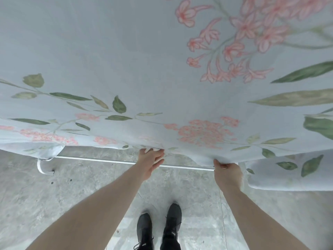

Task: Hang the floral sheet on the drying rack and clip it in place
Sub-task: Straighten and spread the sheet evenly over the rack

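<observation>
Head view: sheet (126, 51) draped over the rack, both my hands at its near hem.
Left hand (151, 160) has fingers loosely spread, touching the hem above the rack's bar (100, 160); right hand (227, 173) pinches the hem, I judge to tug it level before clipping. No clips visible.

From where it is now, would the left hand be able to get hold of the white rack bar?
Probably yes. The left hand touches the floral sheet hem right above the white bar, which lies bare there with nothing covering it.
</observation>
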`<state>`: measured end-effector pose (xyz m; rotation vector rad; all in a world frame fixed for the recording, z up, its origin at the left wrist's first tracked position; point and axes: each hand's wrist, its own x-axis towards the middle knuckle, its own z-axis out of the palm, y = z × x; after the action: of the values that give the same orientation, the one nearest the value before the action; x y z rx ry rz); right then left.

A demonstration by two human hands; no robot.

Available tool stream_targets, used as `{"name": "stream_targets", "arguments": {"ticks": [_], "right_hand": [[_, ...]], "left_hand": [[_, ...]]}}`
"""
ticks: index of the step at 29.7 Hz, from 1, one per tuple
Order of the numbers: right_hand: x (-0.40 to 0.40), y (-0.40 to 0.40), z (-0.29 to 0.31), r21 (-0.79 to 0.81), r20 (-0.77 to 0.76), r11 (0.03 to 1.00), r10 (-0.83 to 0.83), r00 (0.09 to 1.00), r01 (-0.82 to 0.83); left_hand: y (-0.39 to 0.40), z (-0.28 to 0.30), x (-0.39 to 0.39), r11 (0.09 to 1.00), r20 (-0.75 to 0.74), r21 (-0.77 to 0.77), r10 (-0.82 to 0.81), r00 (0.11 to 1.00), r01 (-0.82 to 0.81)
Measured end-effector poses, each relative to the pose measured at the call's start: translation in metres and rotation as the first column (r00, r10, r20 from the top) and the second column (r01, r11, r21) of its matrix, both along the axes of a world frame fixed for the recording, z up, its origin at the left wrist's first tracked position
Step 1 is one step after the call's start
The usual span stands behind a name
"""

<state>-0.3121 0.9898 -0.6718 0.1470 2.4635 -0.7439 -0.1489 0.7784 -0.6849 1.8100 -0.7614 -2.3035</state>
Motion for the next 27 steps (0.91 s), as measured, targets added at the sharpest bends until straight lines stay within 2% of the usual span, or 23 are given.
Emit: {"name": "stream_targets", "arguments": {"ticks": [3, 6, 10, 14, 18, 21, 24, 27], "right_hand": [[-0.005, 0.001, -0.009, -0.022, 0.013, 1.000, 0.012, 1.000, -0.012], [-0.011, -0.002, -0.022, -0.056, 0.029, 0.998, 0.008, 1.000, -0.007], [-0.013, -0.005, -0.041, -0.055, 0.048, 0.998, 0.041, 0.998, -0.038], [-0.013, -0.005, -0.066, 0.008, 0.106, 0.999, 0.039, 0.994, -0.040], [-0.009, -0.003, -0.076, 0.114, 0.200, 0.988, 0.076, 0.977, -0.100], [-0.002, 0.002, -0.074, 0.064, 0.214, 0.995, 0.055, 0.975, -0.071], [0.010, 0.017, -0.062, -0.008, 0.216, 0.999, 0.041, 0.975, -0.040], [0.026, 0.041, -0.030, -0.159, 0.332, 0.971, -0.119, 0.936, 0.180]], "left_hand": [[-0.002, -0.010, -0.002, 1.000, -0.005, -0.021, 0.008, 1.000, -0.008], [-0.001, -0.021, -0.002, 0.996, 0.132, -0.094, 0.018, 0.991, -0.006], [0.006, -0.039, 0.003, 0.976, 0.303, -0.163, -0.092, 0.948, 0.146], [0.009, -0.047, -0.001, 0.959, 0.414, -0.184, -0.124, 0.902, 0.217], [0.008, -0.048, -0.002, 0.924, 0.564, -0.167, -0.197, 0.802, 0.344], [0.013, -0.037, -0.003, 0.922, 0.555, -0.092, -0.266, 0.788, 0.376], [0.025, -0.017, 0.001, 0.868, 0.520, -0.014, -0.417, 0.745, 0.496], [0.044, 0.013, 0.023, 0.808, 0.492, 0.027, -0.524, 0.695, 0.589]]}}
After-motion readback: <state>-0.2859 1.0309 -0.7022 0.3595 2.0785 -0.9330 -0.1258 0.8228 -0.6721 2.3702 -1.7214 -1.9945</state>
